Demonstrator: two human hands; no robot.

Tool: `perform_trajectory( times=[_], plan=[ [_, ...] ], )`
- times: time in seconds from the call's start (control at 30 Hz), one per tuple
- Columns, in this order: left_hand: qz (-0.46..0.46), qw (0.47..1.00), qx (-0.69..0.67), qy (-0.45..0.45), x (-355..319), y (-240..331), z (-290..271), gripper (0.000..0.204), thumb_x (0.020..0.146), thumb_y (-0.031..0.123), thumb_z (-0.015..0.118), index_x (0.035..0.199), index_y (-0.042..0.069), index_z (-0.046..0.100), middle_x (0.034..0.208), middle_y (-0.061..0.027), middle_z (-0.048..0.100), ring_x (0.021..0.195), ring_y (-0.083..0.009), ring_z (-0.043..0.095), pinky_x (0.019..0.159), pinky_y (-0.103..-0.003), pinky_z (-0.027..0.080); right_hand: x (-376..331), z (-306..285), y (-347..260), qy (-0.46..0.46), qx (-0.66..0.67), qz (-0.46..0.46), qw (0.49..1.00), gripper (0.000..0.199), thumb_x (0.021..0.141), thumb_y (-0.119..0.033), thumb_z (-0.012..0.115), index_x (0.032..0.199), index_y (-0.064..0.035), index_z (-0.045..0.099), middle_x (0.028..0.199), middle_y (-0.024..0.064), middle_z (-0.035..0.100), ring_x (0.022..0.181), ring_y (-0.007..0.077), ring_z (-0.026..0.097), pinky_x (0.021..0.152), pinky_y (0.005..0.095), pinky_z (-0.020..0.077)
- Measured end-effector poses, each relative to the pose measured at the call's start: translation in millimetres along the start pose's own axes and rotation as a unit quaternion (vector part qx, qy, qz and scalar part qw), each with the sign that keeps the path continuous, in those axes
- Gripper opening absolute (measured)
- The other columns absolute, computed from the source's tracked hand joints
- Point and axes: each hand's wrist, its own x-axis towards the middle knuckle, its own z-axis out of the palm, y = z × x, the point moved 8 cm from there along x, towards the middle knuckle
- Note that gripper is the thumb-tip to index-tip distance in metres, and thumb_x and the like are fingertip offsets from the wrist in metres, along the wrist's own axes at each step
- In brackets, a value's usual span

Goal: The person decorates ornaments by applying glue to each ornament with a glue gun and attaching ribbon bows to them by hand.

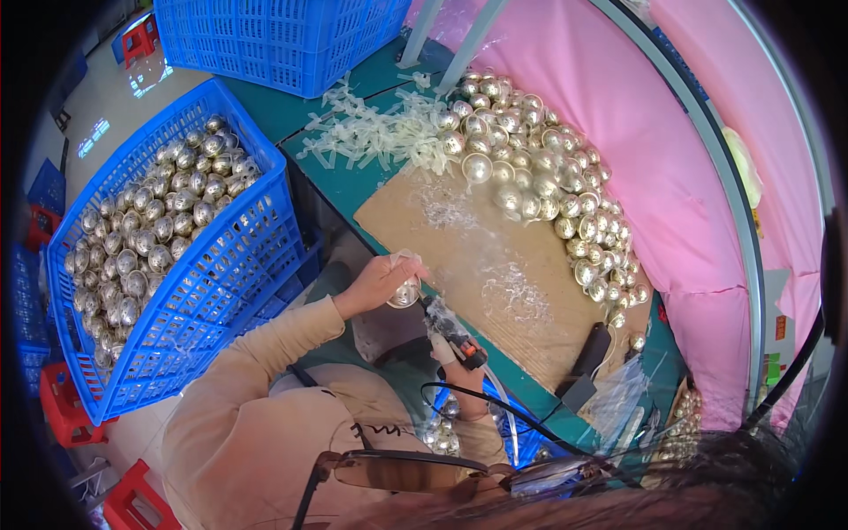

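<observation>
My left hand is closed on a shiny silver bauble, with a wisp of translucent ribbon at the fingers. It is held just off the table's near left edge. Close to its lower right, my right hand grips a dark glue gun partly wrapped in clear plastic, its nozzle towards the bauble. A pale stick or tube trails behind the gun. On the table lies a brown cardboard sheet smeared with clear stringy glue. Beyond it spreads a heap of silver baubles.
Translucent ribbon pieces lie at the far left of the green table. A blue basket full of baubles stands left; another blue basket stands behind. A black cable crosses near my right hand. Pink cloth hangs beyond.
</observation>
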Motion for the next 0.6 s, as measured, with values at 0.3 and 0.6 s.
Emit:
perform_trajectory(
  times=[0.3,0.6],
  plan=[
    [0.0,0.981,-0.018,-0.193,-23.8,10.6,50.4,0.034,0.096,0.026,0.043,0.089,0.001,0.065,0.102,-0.0069,0.061,0.107,-0.0157,0.05,0.091,-0.03,0.038,30.4,-4.4,29.3,0.093,0.345,0.119,0.926,0.017,0.081,-0.013,0.066,0.092,-0.0011,0.064,0.082,0.0059,0.065,0.072,0.013,0.061,0.063,0.0251,0.047],
    [0.001,0.976,-0.056,-0.211,-29.8,17.5,76.1,0.031,0.096,0.023,0.044,0.091,0.001,0.065,0.095,-0.0073,0.058,0.096,-0.0148,0.052,0.087,-0.03,0.04,19.7,21.1,28.2,0.095,0.331,0.113,0.932,0.029,0.086,-0.022,0.062,0.107,-0.0015,0.058,0.098,0.0028,0.059,0.086,0.0091,0.055,0.072,0.0228,0.0439]
  ],
)
